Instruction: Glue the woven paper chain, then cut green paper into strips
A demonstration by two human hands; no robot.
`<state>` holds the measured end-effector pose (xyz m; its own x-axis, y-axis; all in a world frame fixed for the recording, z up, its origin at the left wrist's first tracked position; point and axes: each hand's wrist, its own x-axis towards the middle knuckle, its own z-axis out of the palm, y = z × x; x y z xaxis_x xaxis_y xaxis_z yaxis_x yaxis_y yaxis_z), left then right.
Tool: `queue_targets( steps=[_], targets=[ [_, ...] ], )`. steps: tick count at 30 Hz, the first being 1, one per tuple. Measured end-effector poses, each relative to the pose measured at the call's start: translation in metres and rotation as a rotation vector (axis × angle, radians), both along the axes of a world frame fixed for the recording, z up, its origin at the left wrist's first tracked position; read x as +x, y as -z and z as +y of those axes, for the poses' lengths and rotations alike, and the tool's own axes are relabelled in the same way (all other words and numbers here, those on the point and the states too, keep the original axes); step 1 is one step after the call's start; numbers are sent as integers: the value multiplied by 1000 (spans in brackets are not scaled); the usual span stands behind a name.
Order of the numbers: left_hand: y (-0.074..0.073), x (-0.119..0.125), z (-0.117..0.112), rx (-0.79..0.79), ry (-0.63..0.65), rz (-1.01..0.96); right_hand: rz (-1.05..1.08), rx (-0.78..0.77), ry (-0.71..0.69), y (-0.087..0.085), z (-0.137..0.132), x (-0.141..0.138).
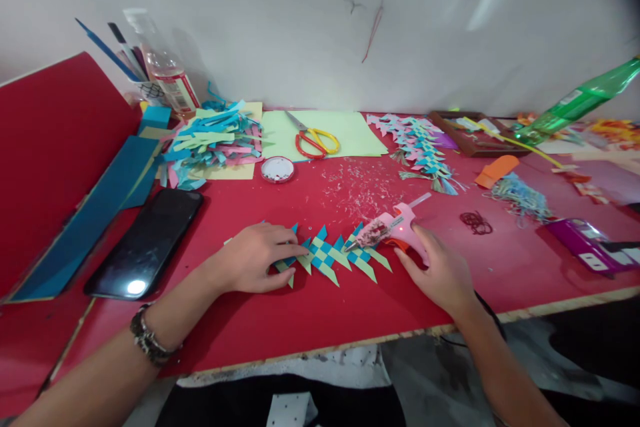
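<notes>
A woven blue and light-green paper strip (323,252) with pointed ends along both sides lies flat on the red table. My left hand (260,257) rests over its left end, index finger and thumb stretched out and apart on the paper, hiding that part. In my right hand (443,270) is a pink hot glue gun (385,228), gripped by its handle. Its metal nozzle points left and down, at the right part of the strip; whether it touches the paper I cannot tell. A glue stick pokes out of the gun's back.
A black phone (145,243) lies left of my left hand. Behind are cut paper strips (215,140), a round lid (277,169), scissors (313,137) and finished woven pieces (423,147). Rightward are dark red thread (476,223), a purple device (593,243) and a leaning green bottle (580,103).
</notes>
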<state>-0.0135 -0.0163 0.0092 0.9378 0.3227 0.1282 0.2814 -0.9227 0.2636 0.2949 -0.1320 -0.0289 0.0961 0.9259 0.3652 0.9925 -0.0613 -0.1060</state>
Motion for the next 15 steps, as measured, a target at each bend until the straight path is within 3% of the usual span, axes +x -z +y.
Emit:
queue_targets(
  steps=[9,15],
  targets=[
    [-1,0,0,-24,-14,-23,-1,3,21,0,0,0],
    [2,-3,2,21,-102,-58,98,7,76,1,0,0]
  ],
)
